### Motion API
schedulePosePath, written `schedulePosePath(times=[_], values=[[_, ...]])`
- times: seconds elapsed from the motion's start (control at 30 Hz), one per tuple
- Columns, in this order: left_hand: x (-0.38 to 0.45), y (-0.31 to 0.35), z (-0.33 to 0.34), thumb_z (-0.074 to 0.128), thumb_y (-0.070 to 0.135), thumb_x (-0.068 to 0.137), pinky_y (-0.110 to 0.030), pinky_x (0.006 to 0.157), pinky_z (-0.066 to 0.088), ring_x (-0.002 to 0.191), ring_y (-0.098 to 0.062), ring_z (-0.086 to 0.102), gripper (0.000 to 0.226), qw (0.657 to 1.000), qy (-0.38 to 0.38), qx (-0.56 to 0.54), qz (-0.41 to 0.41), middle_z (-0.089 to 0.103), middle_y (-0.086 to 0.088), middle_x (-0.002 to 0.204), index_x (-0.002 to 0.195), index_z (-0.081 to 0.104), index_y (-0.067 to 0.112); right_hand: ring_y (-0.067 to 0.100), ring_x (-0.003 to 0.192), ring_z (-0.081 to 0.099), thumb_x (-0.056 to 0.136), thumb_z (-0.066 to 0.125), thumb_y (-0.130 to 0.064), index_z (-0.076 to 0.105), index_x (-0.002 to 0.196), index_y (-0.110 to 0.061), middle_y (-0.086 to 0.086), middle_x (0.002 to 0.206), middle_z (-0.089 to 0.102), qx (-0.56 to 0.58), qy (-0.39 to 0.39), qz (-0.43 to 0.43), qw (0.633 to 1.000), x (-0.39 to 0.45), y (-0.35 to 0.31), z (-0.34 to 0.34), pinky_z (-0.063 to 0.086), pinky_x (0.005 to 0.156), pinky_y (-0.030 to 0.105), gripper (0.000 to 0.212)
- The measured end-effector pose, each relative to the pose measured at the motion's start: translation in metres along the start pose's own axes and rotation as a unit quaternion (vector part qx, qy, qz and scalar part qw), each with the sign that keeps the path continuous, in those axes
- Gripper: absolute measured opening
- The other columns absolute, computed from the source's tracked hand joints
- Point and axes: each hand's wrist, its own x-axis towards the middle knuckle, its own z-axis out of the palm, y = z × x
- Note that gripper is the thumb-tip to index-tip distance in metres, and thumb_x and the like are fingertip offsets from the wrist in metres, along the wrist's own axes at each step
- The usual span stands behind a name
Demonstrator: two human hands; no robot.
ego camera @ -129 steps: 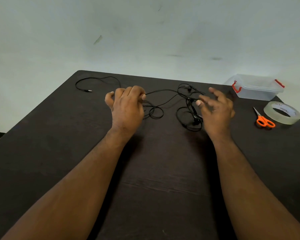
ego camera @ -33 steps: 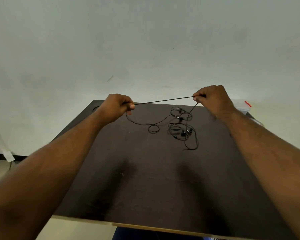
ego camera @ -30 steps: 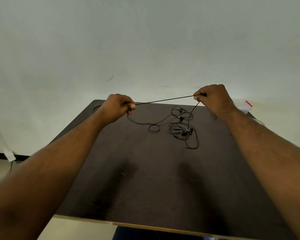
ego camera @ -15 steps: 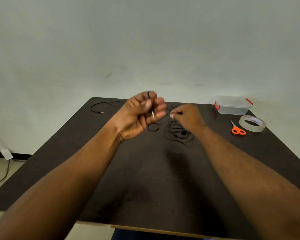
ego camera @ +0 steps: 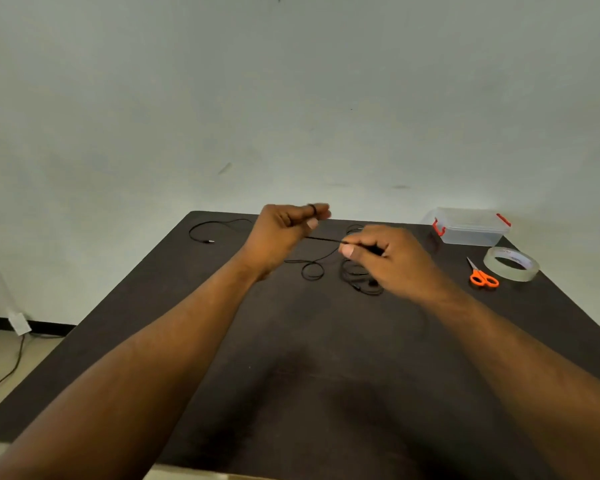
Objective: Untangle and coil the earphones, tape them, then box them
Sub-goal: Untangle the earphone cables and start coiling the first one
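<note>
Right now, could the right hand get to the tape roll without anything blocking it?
Probably yes. The tape roll lies on open table to the right of the right hand, with only the scissors beside it. But that hand is pinching the earphone cable, so it must let go first.

two bare forearms reach in from the bottom corners, no sleeves, nothing worn at either wrist. the left hand (ego camera: 284, 230) and right hand (ego camera: 392, 259) are ungloved, with short, pale nails.
</note>
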Motion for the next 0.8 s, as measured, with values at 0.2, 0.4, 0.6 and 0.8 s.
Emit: schedulePosePath(times=[0.2,0.4,0.6,0.8], values=[[-0.008,0.009,0.005,0.047,-0.010,0.095,-0.031,0.106,0.044,0.120,-0.023,0.061,0.035,0.977,-0.173,-0.087,-0.091,0.064,-0.018,0.125,0.129,0.056,-0.005,-0.003,0.069,0.056,0.087,0.069,-0.015,0.077,0.091,-0.018,-0.013,0.077,0.064,-0.066,0.002,-0.045,0.997,0.024,-0.019,-0.040,0.037,0.063,0.007,0.009],[-0.018,0.023,0.008,0.056,-0.001,0.089,-0.033,0.086,0.057,0.105,-0.022,0.069,0.030,0.946,-0.259,-0.142,-0.136,0.071,-0.009,0.114,0.116,0.066,0.006,0.002,0.073,0.061,0.084,0.073,-0.017,0.077,0.089,-0.022,-0.017,0.074,0.068,-0.032,-0.014,-0.043,0.998,0.037,-0.025,-0.049,0.045,0.068,0.014,0.008],[-0.025,0.047,0.016,0.058,0.004,0.079,-0.030,0.071,0.061,0.093,-0.017,0.073,0.032,0.915,-0.219,-0.326,-0.093,0.075,-0.005,0.104,0.101,0.077,0.015,0.018,0.069,0.061,0.086,0.069,-0.013,0.079,0.074,-0.020,-0.001,0.071,0.072,0.190,0.012,0.058,0.980,0.029,-0.008,-0.017,0.049,0.067,0.030,0.017],[-0.005,0.052,0.010,0.049,-0.002,0.094,-0.035,0.079,0.059,0.098,-0.022,0.071,0.026,0.926,-0.010,-0.378,-0.018,0.074,-0.006,0.105,0.112,0.065,0.008,0.003,0.044,0.041,0.090,0.065,-0.031,0.076,0.096,-0.023,0.000,0.051,0.051,0.197,-0.018,0.095,0.976,0.001,-0.008,0.031,0.036,0.048,0.012,0.015]])
